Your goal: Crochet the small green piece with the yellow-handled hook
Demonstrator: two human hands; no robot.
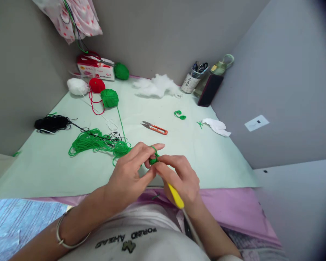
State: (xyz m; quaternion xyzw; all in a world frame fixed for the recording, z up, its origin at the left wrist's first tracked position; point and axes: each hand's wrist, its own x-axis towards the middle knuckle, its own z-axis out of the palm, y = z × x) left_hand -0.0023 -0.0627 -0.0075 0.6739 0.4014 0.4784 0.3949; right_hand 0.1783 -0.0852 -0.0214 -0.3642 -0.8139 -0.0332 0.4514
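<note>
Small green crochet work (153, 160) is pinched between the fingers of my left hand (132, 170), with a loop of green yarn around the raised forefinger. My right hand (180, 175) grips a crochet hook by its yellow handle (176, 195); its fingertips meet the work, and the hook's tip is hidden there. Loose green yarn (92, 142) lies tangled on the table beside my left hand, mixed with some black and white strands. Beyond my hands lie orange-handled thread snips (154, 127), blades pointing left.
Green (109, 98), red (97, 85) and white (78, 86) yarn balls sit at the back left, near a tissue box (96, 69). Black yarn (53, 124) lies left. White stuffing (156, 86), a pen cup (191, 80) and a phone (210, 90) stand along the back.
</note>
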